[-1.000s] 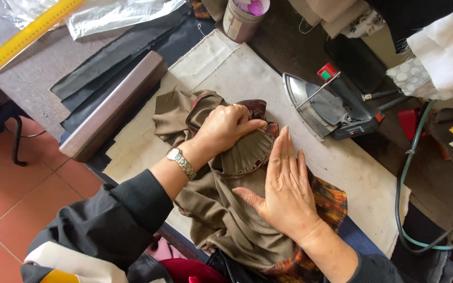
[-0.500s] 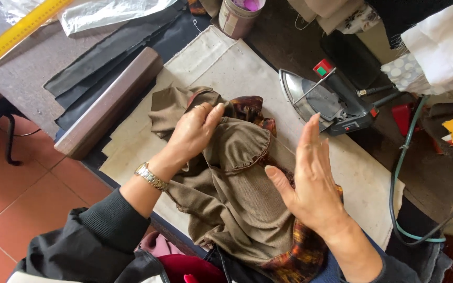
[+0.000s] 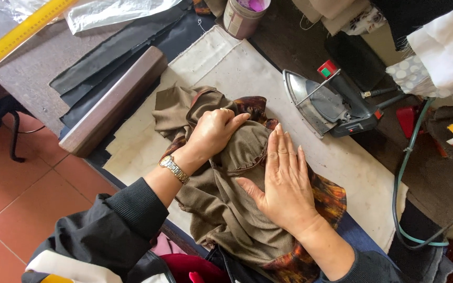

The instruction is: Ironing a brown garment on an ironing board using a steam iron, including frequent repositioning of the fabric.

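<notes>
A brown garment [image 3: 221, 209] with an orange-and-dark patterned lining [image 3: 329, 196] lies crumpled on a pale pressing cloth [image 3: 237, 68]. My left hand [image 3: 213, 131], a metal watch on its wrist, grips a fold of the brown fabric near the garment's upper part. My right hand [image 3: 284, 181] lies flat, fingers together, pressing the fabric down just right of the left hand. An iron [image 3: 326, 102] rests tilted on its side on the cloth, to the upper right of both hands.
A wooden block [image 3: 114, 99] lies left of the cloth, with dark fabric strips [image 3: 111, 57] beyond it. A yellow ruler [image 3: 19, 34], clear plastic [image 3: 116, 10], a small tub [image 3: 242, 15], a green hose [image 3: 407, 173] and piled fabrics [image 3: 441, 47] ring the table. Red floor tiles [image 3: 17, 199] show at left.
My right hand, lifted on edge half a second ago, has come back down flat on the garment. My left hand has shifted and gathered the fabric fold.
</notes>
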